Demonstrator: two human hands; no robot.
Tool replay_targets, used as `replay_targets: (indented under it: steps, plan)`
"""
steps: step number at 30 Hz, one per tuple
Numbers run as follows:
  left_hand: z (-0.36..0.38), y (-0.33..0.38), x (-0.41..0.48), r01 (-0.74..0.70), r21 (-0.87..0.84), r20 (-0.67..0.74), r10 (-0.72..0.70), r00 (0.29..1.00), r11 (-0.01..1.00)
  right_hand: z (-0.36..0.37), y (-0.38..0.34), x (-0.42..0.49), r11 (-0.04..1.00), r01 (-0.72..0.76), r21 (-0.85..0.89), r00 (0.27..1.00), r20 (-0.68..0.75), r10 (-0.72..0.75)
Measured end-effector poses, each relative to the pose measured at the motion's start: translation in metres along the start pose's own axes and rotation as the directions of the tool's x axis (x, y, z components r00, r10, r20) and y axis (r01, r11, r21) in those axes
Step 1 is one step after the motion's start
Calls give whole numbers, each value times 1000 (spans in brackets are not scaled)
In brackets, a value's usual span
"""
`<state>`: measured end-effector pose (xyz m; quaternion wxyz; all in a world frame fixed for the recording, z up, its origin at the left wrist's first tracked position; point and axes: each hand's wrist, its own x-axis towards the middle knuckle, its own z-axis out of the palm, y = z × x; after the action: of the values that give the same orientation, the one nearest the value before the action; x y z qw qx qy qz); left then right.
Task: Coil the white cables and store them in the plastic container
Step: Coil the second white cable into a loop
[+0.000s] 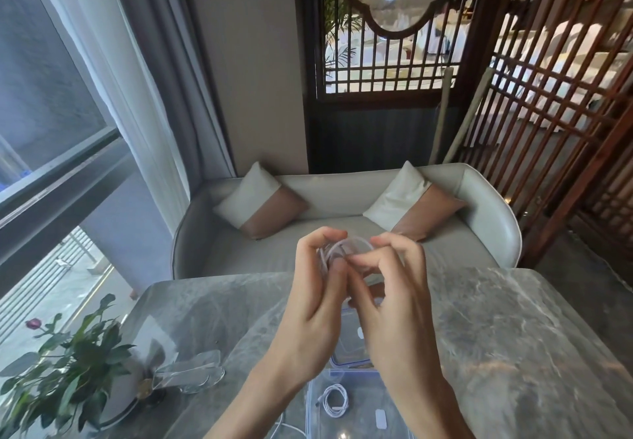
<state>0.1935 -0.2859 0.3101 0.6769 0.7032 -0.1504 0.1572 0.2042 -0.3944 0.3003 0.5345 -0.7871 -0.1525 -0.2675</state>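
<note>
Both my hands are raised above the marble table (496,336), pinching a white cable (346,247) wound into a small coil. My left hand (318,298) grips the coil's left side; my right hand (394,288) pinches it from the right with thumb and fingers. Below my wrists stands the clear plastic container (317,408) with a blue rim. Inside it lies a coiled white cable (334,401) and a small white adapter (381,419). Another loose white cable (284,428) trails on the table left of the container.
The container's clear lid (349,342) lies just beyond it, partly hidden by my hands. A potted plant (68,370) and a clear acrylic stand (191,370) are at the table's left. A grey sofa (342,233) with two cushions faces the far table edge.
</note>
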Motion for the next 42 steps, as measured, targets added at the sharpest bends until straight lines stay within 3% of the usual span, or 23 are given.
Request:
replay_targets:
  steps: [4,8,13,17,19,23,26,28,31,33,35,36,38,40,42]
  plan:
    - [-2,0,5,-27,43,-4,28,1000,999,2,-4,4,999,-47,-20,998,-41,46]
    - [-12,0,16,-61,158,-101,78,992,986,-8,-6,0,956,-157,250,984,122,130]
    - [-18,1,17,-38,190,-68,52,996,981,-21,1,17,919,-267,290,952,231,203]
    - [-24,4,12,88,-5,-24,-88,996,996,-20,2,21,795,-395,461,905,345,249]
    - [-27,5,10,134,-65,-7,-134,991,989,-16,0,18,764,-408,499,908,307,285]
    - [-20,5,9,50,63,-13,-49,999,997,-6,-3,10,777,-321,541,940,86,329]
    - [-11,3,7,73,68,-11,-72,997,995,2,-8,8,775,-257,577,932,-65,357]
    - [-6,2,7,90,63,-33,-88,996,994,9,-12,4,837,-227,498,927,-152,342]
    - [-4,0,7,148,-8,-15,-149,989,989,14,-12,-4,990,-83,116,971,-212,106]
    - [-8,0,7,196,-70,-25,-198,980,978,8,-10,-5,982,41,-185,984,-165,-72]
    - [-17,2,9,228,-88,-54,-233,971,970,-1,-1,-6,955,130,-268,987,-58,-151]
    - [-21,3,10,249,-84,-60,-254,965,965,-6,3,-6,973,112,-200,993,-25,-119]
    - [-29,5,12,292,-58,-50,-295,954,955,-14,12,-4,989,-70,127,998,3,70]
    - [-31,6,11,307,-17,-8,-308,951,951,-16,22,5,868,-313,386,950,141,280]
    - [-28,7,9,298,7,54,-298,953,954,-10,31,16,706,-542,456,824,456,337]
